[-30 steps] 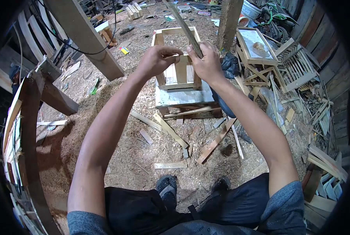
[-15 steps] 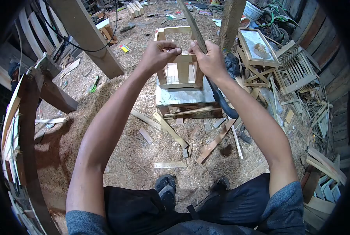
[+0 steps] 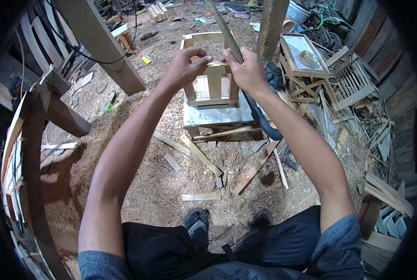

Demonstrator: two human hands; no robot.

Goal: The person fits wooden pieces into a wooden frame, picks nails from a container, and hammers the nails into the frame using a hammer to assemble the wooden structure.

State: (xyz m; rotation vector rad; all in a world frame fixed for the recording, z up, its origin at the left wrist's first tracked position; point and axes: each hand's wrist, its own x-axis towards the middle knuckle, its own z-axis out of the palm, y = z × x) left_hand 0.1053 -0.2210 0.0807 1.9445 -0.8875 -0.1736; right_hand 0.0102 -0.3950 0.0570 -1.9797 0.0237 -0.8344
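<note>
"Pale wood, mostly. How many pieces stood before the person?"

"One open, box-shaped frame of pale wooden slats [image 3: 214, 86], on one low, white-topped stand [image 3: 213, 116] straight ahead."

"And the hands?"

"Two, both at the frame's near top edge. The right hand [image 3: 249, 72] was clasped around one long, grey-brown bar [image 3: 224, 28] that slanted up and away; a black, curved piece [image 3: 267, 128] showed below that wrist. The left hand [image 3: 190, 67] had thumb and forefinger drawn together; whether they pinched something small, I couldn't tell."

"What lay around?"

"At least five loose wooden strips [image 3: 201, 155], between the stand and two dark shoes [image 3: 197, 228]. To the right stood one wood-rimmed, white-topped table [image 3: 295, 44] bearing one rounded, see-through container [image 3: 309, 58]. To the left were one small yellow packet [image 3: 146, 59] and one slim green object [image 3: 110, 102] I couldn't name."

"Anything in the way?"

"Two thick wooden posts [image 3: 96, 42], left and right, hid parts of the floor beyond. One thin black cable [image 3: 101, 62] hung across the left one. The hands covered some of the frame's upper section."
</note>
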